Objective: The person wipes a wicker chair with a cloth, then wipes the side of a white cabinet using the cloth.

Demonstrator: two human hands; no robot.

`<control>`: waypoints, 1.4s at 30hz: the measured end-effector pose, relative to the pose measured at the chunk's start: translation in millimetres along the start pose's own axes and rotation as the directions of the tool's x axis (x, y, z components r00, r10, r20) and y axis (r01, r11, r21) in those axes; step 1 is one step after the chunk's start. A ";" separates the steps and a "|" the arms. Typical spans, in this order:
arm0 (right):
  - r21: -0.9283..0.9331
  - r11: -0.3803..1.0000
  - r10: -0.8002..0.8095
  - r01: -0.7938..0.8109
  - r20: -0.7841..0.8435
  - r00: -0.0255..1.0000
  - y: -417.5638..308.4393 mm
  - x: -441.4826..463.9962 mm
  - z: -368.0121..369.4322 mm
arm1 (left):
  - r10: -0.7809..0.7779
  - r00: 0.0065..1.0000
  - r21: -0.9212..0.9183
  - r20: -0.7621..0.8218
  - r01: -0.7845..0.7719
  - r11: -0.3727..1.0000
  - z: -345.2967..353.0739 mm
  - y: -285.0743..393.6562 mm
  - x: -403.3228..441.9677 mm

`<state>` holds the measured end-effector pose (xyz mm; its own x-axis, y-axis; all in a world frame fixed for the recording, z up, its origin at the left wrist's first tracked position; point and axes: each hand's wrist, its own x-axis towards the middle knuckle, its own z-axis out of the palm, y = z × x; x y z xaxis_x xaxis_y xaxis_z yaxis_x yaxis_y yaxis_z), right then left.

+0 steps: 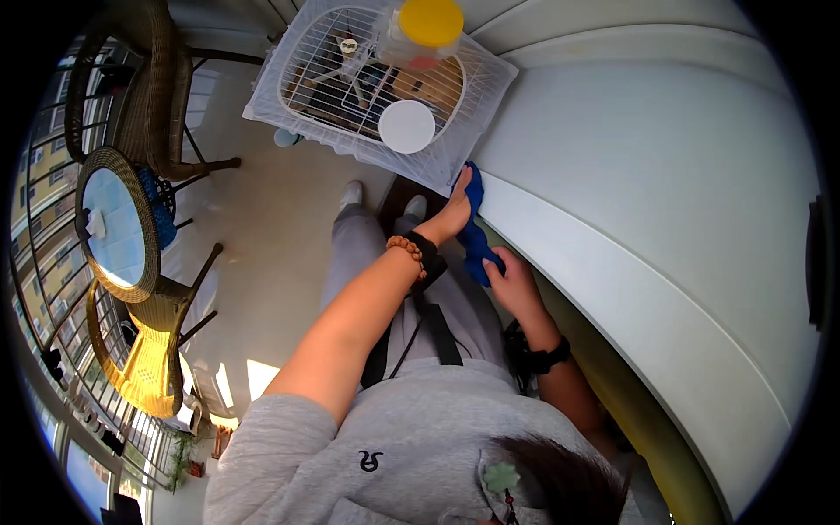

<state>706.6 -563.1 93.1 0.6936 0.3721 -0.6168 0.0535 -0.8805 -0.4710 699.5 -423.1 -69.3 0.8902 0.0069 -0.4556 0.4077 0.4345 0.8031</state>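
A blue cloth (pixel 476 234) hangs in a long strip along the edge of a white panel (pixel 560 229). My left hand (pixel 451 217), with a bead bracelet and a black band on its wrist, lies flat along the cloth's upper part, fingers stretched out and close together. The palm side is hidden. Lower down, my right hand (pixel 516 287) is closed on the cloth's bunched lower end, thumb and fingers pinching it. A black band is on that wrist too.
Ahead stands a white wire cage (pixel 302 57) under clear plastic, with a yellow-lidded jar (pixel 430 24) and a white round lid (pixel 407 126) on top. To the left are a round glass table (pixel 116 219), wicker chairs (pixel 140 122) and a window railing.
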 end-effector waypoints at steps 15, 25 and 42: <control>-0.136 0.972 -0.212 0.191 -0.163 0.964 5.3 -43.4 -46.2 | 0.418 0.887 0.254 0.197 -0.458 0.852 24.3 94.3 -78.8; -0.075 0.943 -0.333 0.325 -0.246 0.910 -34.2 -94.5 -99.0 | 0.645 0.726 0.313 0.238 -0.686 0.657 60.5 172.5 -111.2; -0.395 0.167 -0.924 0.903 -0.382 0.003 -103.3 -161.9 -173.7 | 0.851 0.455 0.283 0.261 -0.879 0.382 142.3 287.4 -183.7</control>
<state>713.6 -583.5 351.1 0.2276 0.7025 0.6743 0.9195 0.0729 -0.3863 682.1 -427.6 299.9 0.8050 0.1376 0.5772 -0.5693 -0.0951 0.8166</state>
